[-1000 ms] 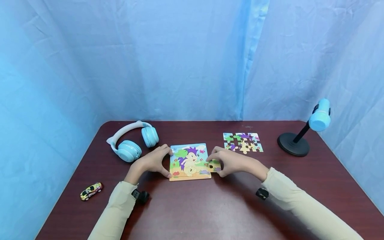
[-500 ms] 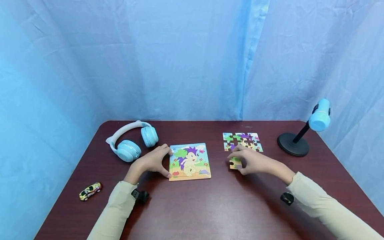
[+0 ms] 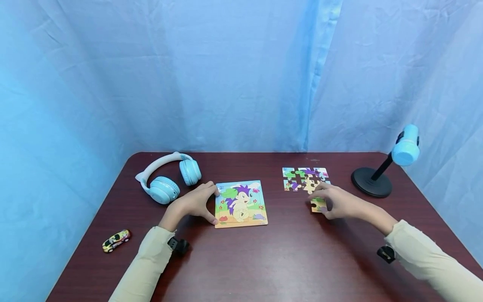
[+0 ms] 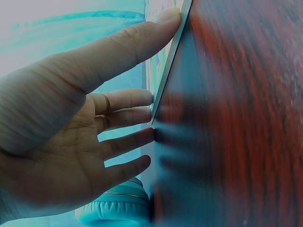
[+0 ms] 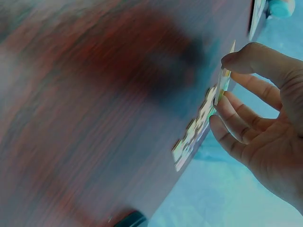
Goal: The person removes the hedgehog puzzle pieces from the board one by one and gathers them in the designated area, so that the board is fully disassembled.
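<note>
My left hand (image 3: 196, 202) rests at the left edge of a square hedgehog puzzle board (image 3: 245, 201). In the left wrist view the thumb lies on the board's corner, and the fairly straight fingers meet its thin edge (image 4: 165, 78). Off to the right, my right hand (image 3: 343, 201) pinches a puzzle piece (image 3: 318, 205) showing green grass and an orange strip. The right wrist view shows this piece (image 5: 222, 87) held above the table between thumb and fingers. Just behind that hand lie several puzzle pieces (image 3: 305, 173) in two rows, partly covered by its fingers.
Pale blue headphones (image 3: 162, 188) lie behind my left hand. A small toy car (image 3: 116, 240) is at the left. At the back right, a light-blue microphone (image 3: 406, 147) stands on a round black base (image 3: 371, 181). Blue curtains (image 3: 241, 84) surround the dark red table (image 3: 260, 268).
The right hand has carried the puzzle piece from the board's right edge rightward, to in front of the laid-out pieces. The left hand has stayed at the board.
</note>
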Tool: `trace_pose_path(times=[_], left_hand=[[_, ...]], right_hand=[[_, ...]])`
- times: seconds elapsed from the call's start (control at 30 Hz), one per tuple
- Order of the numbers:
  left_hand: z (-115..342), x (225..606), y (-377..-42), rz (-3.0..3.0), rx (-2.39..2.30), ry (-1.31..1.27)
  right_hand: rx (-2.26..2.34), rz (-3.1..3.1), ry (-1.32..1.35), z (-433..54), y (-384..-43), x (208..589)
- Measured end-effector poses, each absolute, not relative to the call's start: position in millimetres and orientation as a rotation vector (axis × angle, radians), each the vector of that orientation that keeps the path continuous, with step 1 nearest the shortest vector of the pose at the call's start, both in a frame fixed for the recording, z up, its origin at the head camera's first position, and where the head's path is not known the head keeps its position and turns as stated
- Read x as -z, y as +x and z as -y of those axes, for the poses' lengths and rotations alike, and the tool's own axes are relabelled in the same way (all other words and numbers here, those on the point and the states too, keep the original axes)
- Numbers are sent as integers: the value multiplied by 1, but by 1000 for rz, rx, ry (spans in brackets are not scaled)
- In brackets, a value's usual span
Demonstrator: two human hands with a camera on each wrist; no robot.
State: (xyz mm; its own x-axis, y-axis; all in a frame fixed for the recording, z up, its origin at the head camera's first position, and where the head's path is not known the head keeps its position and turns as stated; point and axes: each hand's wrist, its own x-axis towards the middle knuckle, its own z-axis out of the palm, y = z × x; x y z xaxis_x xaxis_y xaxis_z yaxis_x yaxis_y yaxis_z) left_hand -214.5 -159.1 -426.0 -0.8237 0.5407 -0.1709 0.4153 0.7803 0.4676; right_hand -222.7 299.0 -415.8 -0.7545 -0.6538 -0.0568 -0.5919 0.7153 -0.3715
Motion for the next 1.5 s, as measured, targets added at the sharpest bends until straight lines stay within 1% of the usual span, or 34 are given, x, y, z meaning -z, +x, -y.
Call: trace_pose_path(times=[0.27,0.57,1.27,1.5], left_hand=[[159,425,-217,-2675,-573,745],[156,424,-217,-2658,-550,701],[158,425,-217,-2667,-583,725],[159,426,-217,-2666,-593,736]], right_hand=[[524,-2795,-989,-321,-222,421],[524,-2821,-974,-333,-223,427],[529,-2838,-973,-343,-229,433],[542,-2845,-929,-341,-228,434]])
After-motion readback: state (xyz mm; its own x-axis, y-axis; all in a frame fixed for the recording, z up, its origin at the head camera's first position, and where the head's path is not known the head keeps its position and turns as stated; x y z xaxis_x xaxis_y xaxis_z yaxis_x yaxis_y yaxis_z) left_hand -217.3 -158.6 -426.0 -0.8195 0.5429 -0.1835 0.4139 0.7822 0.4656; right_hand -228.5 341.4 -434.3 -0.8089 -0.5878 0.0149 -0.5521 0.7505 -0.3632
